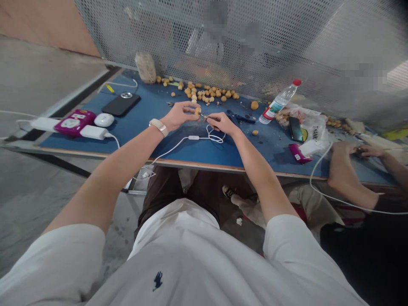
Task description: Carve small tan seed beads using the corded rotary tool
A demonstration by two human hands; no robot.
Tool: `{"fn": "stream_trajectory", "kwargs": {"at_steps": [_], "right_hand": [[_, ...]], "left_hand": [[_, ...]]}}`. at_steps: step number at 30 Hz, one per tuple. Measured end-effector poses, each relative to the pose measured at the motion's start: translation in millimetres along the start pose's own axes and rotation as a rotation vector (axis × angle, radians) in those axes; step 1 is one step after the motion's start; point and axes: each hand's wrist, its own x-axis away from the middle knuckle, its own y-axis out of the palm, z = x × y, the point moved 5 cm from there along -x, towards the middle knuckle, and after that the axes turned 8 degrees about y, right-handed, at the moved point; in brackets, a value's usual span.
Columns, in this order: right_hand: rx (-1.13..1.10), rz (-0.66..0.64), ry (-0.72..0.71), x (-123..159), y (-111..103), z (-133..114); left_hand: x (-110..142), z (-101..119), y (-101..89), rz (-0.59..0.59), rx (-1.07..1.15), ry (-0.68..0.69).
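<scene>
White shirt point(185, 259); left hand point(178, 117) pinches round piece point(198, 111) inside table edge point(207, 166), phone point(119, 106) apart.

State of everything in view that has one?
Left hand: pinching tan ball
Right hand: gripping metal-tipped tool
Water bottle: red cap on
Earbuds case: closed
Left-side smartphone: flat, camera side up
Left-side purple power socket: white adapters attached
Right-side purple power socket: white adapter attached
Inline cord switch: on/off unreadable
White cord: slack, partly looped
</scene>
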Motion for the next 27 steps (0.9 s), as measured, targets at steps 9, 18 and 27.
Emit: {"fn": "stream_trajectory", "kwargs": {"at_steps": [9,18,27], "right_hand": [[0.01,-0.005,-0.003,-2.0,-0.7,4.0],[0.002,0.014,-0.017,-1.1,-1.9,2.5],[0.005,-0.003,-0.016,-4.4,-2.6,9.1]], "left_hand": [[-2.1,-3.3,-2.5,-0.001,0.01,0.016],[-4.3,-7.7,-3.5,0.023,0.009,0.047],[-4.0,-9.5,-3.7,0.024,0.017,0.008]]}}
